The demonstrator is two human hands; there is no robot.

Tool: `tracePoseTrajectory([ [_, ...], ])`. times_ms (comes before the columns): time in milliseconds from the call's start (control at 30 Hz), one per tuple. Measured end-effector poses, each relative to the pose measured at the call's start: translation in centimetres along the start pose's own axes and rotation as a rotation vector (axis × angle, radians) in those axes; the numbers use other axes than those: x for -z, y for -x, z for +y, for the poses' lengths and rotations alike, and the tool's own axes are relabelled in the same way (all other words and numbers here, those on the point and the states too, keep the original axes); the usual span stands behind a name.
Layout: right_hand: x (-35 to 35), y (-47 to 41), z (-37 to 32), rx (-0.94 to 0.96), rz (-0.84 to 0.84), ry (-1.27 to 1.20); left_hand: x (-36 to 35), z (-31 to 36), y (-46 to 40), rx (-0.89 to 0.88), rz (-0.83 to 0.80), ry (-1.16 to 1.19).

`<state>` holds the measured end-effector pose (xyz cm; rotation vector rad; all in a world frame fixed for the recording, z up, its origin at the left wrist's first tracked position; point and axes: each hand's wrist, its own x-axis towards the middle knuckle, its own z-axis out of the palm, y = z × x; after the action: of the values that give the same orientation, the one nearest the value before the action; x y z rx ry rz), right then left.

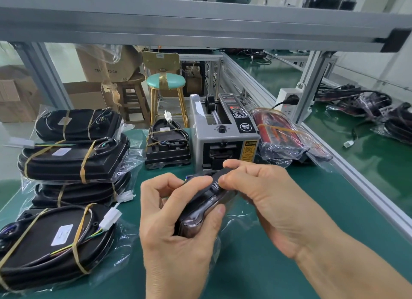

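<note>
Holding a dark lamp unit (pixel 201 210) above the green mat (pixel 245 276), near the tape dispenser (pixel 225 140). Left hand (pixel 176 243) clenched round its lower end, right hand (pixel 267 200) pinching the top. Judged rigid, light, glossy, so slippery. Best gripped by the edges.

Bright and evenly lit, with soft white light from overhead and from the far left. Only faint, blurred shadows on the green mat (pixel 263 274) beneath the left hand (pixel 178 231) and the right hand (pixel 267 200). White glare on the clear plastic bags (pixel 127 160), on the bagged red lamp (pixel 287 138), and a small highlight on the bagged dark lamp (pixel 196 211). Bends the aluminium beam (pixel 200 26) overhead, as with a wide lens. Sharp at the tape dispenser (pixel 225 131); softer and washed out far behind.
</note>
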<state>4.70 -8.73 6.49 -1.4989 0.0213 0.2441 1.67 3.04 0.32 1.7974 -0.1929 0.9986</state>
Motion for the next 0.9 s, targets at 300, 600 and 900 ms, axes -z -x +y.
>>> tracePoseTrajectory([
  [300,-0.1,-0.1,0.5,0.068,0.049,0.034,0.1,0.3,-0.2,-0.003,-0.042,-0.009],
  [600,0.3,-0.3,0.7,0.085,0.079,0.085,-0.3,0.6,-0.2,-0.010,-0.052,-0.037],
  [900,0.8,-0.8,0.8,0.028,-0.011,0.073,0.1,0.7,-0.2,-0.007,-0.062,0.004],
])
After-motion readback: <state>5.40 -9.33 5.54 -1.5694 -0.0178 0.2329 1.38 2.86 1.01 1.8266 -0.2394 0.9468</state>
